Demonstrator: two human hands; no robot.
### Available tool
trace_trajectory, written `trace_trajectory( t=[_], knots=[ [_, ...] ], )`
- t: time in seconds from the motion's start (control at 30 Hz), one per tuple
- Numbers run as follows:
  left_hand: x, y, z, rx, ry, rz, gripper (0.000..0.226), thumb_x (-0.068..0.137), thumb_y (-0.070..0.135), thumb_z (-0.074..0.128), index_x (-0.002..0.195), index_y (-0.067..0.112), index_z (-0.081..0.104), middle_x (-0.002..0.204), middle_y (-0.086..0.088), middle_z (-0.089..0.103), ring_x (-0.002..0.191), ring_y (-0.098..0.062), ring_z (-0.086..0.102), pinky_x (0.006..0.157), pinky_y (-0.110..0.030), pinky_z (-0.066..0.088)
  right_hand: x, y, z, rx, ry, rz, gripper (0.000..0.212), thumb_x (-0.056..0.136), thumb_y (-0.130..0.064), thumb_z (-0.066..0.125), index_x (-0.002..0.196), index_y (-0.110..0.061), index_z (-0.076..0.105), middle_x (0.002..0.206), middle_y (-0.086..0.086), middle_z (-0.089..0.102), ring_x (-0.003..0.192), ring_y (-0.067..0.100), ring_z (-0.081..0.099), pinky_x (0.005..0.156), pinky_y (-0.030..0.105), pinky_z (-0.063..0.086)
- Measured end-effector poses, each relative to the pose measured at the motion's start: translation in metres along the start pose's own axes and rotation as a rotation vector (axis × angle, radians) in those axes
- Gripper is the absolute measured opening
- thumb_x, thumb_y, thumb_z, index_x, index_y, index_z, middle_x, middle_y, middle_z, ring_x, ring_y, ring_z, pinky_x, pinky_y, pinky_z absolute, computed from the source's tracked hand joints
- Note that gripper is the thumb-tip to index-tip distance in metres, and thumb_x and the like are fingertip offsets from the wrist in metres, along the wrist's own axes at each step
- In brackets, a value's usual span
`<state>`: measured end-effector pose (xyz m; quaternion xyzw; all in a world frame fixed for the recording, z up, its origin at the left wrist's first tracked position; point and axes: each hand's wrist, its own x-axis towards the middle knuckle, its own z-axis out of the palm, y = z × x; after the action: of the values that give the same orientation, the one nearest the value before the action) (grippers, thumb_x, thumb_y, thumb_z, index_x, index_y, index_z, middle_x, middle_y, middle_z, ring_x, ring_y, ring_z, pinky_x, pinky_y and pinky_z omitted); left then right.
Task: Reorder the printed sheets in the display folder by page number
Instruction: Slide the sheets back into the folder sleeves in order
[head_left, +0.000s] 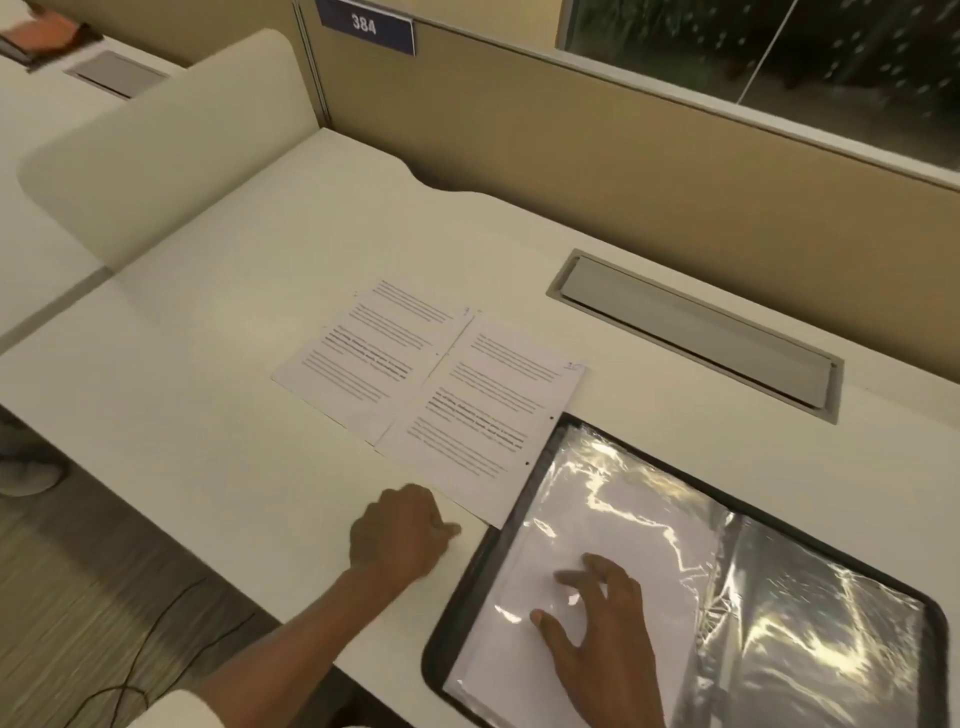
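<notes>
My open display folder (464, 587) lies on the desk (208, 415). My right hand (597, 629) rests flat on the folder's left clear pocket (623, 514), fingers spread, gripping nothing. Two printed sheets lie side by side, left of the folder and a bit farther away. The near sheet (483, 415) sits right against the folder's left edge, and its long side runs the same way as that edge. The far sheet (371, 353) lies beyond it. My left hand (400, 530) is curled up with nothing in it, just left of the folder, by the near sheet's closest corner. I think the left hand should pick next, since it is nearer.
</notes>
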<state>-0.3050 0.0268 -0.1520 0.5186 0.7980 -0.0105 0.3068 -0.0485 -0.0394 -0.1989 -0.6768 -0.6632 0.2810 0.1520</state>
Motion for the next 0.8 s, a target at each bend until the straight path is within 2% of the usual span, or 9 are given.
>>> trace_trajectory(
  t=[0.07, 0.1, 0.17, 0.33, 0.47, 0.57, 0.63, 0.8],
  knots=[
    [0.029, -0.016, -0.029, -0.048, 0.059, -0.030, 0.038, 0.089, 0.064, 0.072, 0.087, 0.026, 0.067, 0.097, 0.005, 0.070, 0.090, -0.017, 0.068, 0.077, -0.033, 0.058, 0.019, -0.028, -0.001, 0.147, -0.008, 0.055, 0.043, 0.081, -0.045, 0.086, 0.116, -0.044, 0.060, 0.131, -0.017, 0.052, 0.121, 0.009, 0.053, 0.090, 0.027, 0.056],
    [0.046, -0.024, -0.044, -0.074, 0.091, -0.048, 0.035, 0.089, 0.062, 0.074, 0.086, 0.027, 0.069, 0.097, 0.004, 0.071, 0.092, -0.020, 0.069, 0.080, -0.035, 0.059, 0.030, -0.042, -0.001, 0.227, -0.022, 0.082, 0.042, 0.082, -0.042, 0.087, 0.115, -0.043, 0.059, 0.126, -0.020, 0.055, 0.114, 0.007, 0.058, 0.086, 0.018, 0.054],
    [0.077, -0.038, -0.076, -0.129, 0.150, -0.090, 0.032, 0.088, 0.058, 0.078, 0.083, 0.027, 0.071, 0.096, 0.001, 0.074, 0.091, -0.025, 0.071, 0.082, -0.036, 0.060, 0.056, -0.068, -0.002, 0.353, -0.075, 0.125, 0.039, 0.084, -0.038, 0.087, 0.114, -0.040, 0.061, 0.118, -0.021, 0.059, 0.105, 0.005, 0.063, 0.076, 0.011, 0.052],
    [0.151, -0.060, -0.139, -0.184, 0.284, -0.126, 0.030, 0.086, 0.050, 0.083, 0.081, 0.023, 0.073, 0.102, -0.007, 0.078, 0.100, -0.034, 0.073, 0.089, -0.042, 0.060, 0.132, -0.121, 0.003, 0.523, -0.187, 0.150, 0.029, 0.087, -0.030, 0.086, 0.108, -0.034, 0.067, 0.109, -0.015, 0.070, 0.102, 0.003, 0.066, 0.085, 0.023, 0.057],
    [0.200, -0.066, -0.164, -0.174, 0.339, -0.124, 0.030, 0.087, 0.047, 0.084, 0.077, 0.023, 0.069, 0.101, -0.010, 0.077, 0.100, -0.037, 0.072, 0.090, -0.045, 0.060, 0.198, -0.157, 0.015, 0.614, -0.216, 0.213, 0.025, 0.087, -0.029, 0.087, 0.106, -0.027, 0.071, 0.103, -0.005, 0.074, 0.097, 0.014, 0.073, 0.088, 0.040, 0.064],
    [0.227, -0.068, -0.172, -0.183, 0.349, -0.119, 0.026, 0.086, 0.044, 0.085, 0.082, 0.021, 0.072, 0.102, -0.006, 0.077, 0.102, -0.033, 0.071, 0.090, -0.042, 0.058, 0.236, -0.181, 0.022, 0.681, -0.202, 0.265, 0.025, 0.088, -0.024, 0.086, 0.108, -0.020, 0.070, 0.103, 0.004, 0.075, 0.093, 0.020, 0.075, 0.081, 0.040, 0.066],
    [0.240, -0.069, -0.175, -0.200, 0.352, -0.125, 0.025, 0.086, 0.043, 0.086, 0.087, 0.020, 0.074, 0.106, -0.004, 0.077, 0.105, -0.031, 0.071, 0.089, -0.039, 0.057, 0.256, -0.192, 0.026, 0.703, -0.177, 0.314, 0.025, 0.087, -0.023, 0.086, 0.107, -0.020, 0.070, 0.101, 0.005, 0.076, 0.081, 0.018, 0.077, 0.080, 0.041, 0.066],
    [0.262, -0.072, -0.173, -0.244, 0.337, -0.123, 0.037, 0.085, 0.040, 0.087, 0.103, 0.009, 0.077, 0.113, -0.012, 0.076, 0.113, -0.035, 0.069, 0.096, -0.043, 0.055, 0.291, -0.203, 0.042, 0.767, -0.103, 0.416, 0.029, 0.085, -0.018, 0.087, 0.106, -0.019, 0.068, 0.101, 0.008, 0.076, 0.069, 0.015, 0.076, 0.078, 0.039, 0.067]
  ],
)
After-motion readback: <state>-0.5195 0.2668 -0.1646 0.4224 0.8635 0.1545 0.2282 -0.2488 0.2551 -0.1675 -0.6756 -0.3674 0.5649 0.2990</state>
